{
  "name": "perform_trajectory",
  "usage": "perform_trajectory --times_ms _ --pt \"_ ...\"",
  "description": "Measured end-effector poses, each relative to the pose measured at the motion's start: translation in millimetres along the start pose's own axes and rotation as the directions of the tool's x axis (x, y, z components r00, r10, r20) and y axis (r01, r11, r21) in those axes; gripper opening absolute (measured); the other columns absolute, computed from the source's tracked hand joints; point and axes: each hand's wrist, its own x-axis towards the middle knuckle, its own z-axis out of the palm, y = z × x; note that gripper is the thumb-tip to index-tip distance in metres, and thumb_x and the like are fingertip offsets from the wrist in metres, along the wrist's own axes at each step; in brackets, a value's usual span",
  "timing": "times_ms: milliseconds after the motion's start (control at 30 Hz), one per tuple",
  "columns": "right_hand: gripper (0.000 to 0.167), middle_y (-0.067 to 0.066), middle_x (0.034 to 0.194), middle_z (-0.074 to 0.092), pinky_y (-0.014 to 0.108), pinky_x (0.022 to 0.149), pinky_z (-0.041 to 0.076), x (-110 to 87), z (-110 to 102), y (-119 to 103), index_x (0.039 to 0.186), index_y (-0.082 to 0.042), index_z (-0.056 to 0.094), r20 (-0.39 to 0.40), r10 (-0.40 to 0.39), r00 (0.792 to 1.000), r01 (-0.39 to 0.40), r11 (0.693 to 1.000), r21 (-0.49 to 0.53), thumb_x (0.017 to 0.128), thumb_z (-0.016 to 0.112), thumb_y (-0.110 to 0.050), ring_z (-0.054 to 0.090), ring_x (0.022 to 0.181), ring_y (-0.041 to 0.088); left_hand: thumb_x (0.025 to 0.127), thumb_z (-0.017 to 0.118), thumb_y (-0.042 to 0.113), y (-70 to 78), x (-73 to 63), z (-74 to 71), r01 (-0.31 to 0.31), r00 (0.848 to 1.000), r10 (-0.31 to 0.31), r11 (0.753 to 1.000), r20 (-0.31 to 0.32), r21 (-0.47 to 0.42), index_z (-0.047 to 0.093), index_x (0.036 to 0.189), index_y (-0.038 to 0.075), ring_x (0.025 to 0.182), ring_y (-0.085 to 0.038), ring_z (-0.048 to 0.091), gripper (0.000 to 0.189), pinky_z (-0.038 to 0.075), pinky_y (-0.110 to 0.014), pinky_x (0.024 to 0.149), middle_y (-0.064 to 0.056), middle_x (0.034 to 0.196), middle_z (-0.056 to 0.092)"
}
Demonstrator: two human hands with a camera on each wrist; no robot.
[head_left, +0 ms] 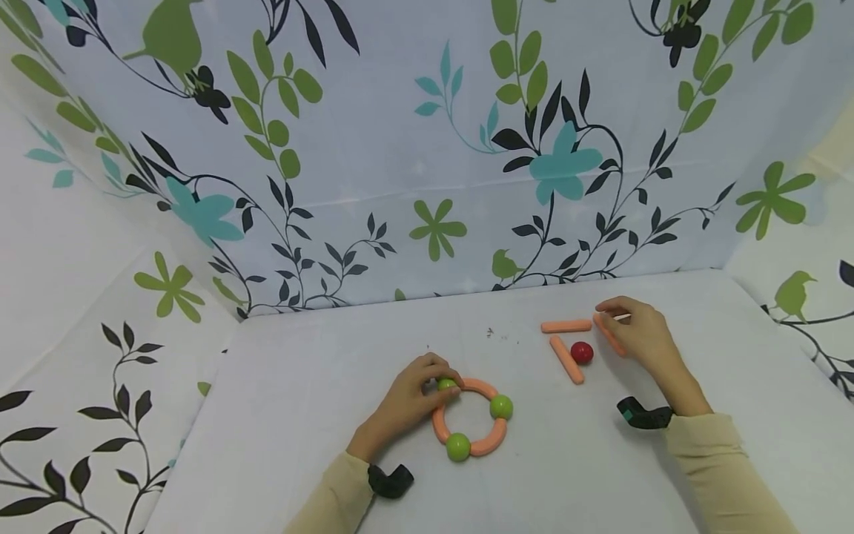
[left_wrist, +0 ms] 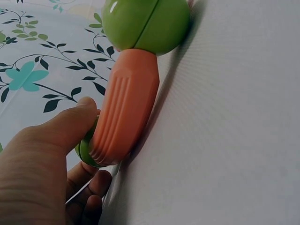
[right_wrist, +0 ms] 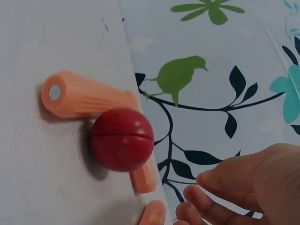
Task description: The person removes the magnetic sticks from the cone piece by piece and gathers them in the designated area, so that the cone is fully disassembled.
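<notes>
My left hand (head_left: 419, 393) pinches one green ball (head_left: 445, 383) of a ring built from curved orange rods (head_left: 488, 443) and green balls. The ring lies on the white table, with two other green balls (head_left: 501, 406) on its right and near sides. In the left wrist view, my thumb lies beside a ridged curved orange rod (left_wrist: 124, 108). My right hand (head_left: 642, 331) hovers at the far end of a straight orange rod (head_left: 611, 337). Its fingers are loosely bent, and in the right wrist view the fingertips (right_wrist: 191, 193) are apart from the rod.
A red ball (head_left: 582, 352) sits among the straight rods. One orange rod (head_left: 566, 325) lies behind it and another orange rod (head_left: 567, 360) slants on its left, with a silvery disc (right_wrist: 55, 92) on its end. A leaf-patterned cloth (head_left: 373, 148) hangs behind the table.
</notes>
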Motion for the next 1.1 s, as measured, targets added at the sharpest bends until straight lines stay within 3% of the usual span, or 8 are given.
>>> perform_trajectory --times_ms 133,333,567,833,1100 --pt "0.033 0.027 0.127 0.067 0.032 0.067 0.056 -1.5 3 -10 0.132 -0.003 0.065 0.041 -0.008 0.999 0.007 1.0 0.015 0.106 0.056 -0.021 0.066 0.109 0.042 0.098 0.073 0.036 1.0 0.5 -0.9 -0.004 1.0 0.004 1.0 0.007 -0.009 0.073 0.107 0.041 0.109 -0.008 0.056 0.01 0.049 -0.033 0.095 0.015 0.114 0.061" --pt "0.034 0.026 0.13 0.067 0.045 0.082 0.058 -7.2 10 -26 0.133 -0.003 0.065 0.099 -0.048 0.994 0.046 0.999 0.025 0.106 0.057 -0.021 0.064 0.114 0.042 0.098 0.073 0.035 1.8 0.5 -1.5 0.003 1.0 -0.003 1.0 0.006 -0.012 0.073 0.107 0.04 0.11 -0.007 0.056 0.011 0.049 -0.033 0.097 0.015 0.114 0.061" --pt "0.033 0.027 0.131 0.067 0.057 0.09 0.057 -14.0 18 -39 0.133 -0.005 0.065 0.148 -0.088 0.985 0.081 0.995 0.053 0.107 0.058 -0.023 0.065 0.117 0.043 0.098 0.073 0.037 -0.9 0.3 -0.7 -0.012 1.0 0.012 1.0 -0.002 0.009 0.072 0.112 0.038 0.106 -0.006 0.056 0.014 0.049 -0.03 0.092 0.017 0.114 0.062" --pt "0.026 0.015 0.116 0.075 0.033 0.077 0.053 -18.0 36 -53 0.125 -0.007 0.07 0.174 -0.173 0.969 0.161 0.984 0.079 0.104 0.062 -0.018 0.07 0.104 0.029 0.099 0.07 0.042 0.3 0.4 -1.4 -0.019 1.0 0.019 0.999 -0.005 0.026 0.071 0.117 0.036 0.105 -0.005 0.056 0.019 0.048 -0.028 0.09 0.017 0.116 0.064" --pt "0.024 0.013 0.119 0.074 0.027 0.067 0.054 -29.5 55 -68 0.123 -0.008 0.072 0.245 -0.216 0.945 0.191 0.974 0.124 0.102 0.064 -0.016 0.067 0.097 0.023 0.099 0.07 0.042 -0.3 0.0 -0.9 -0.001 1.0 0.001 1.0 0.003 0.021 0.07 0.117 0.035 0.104 -0.005 0.055 0.019 0.047 -0.026 0.088 0.016 0.117 0.064"
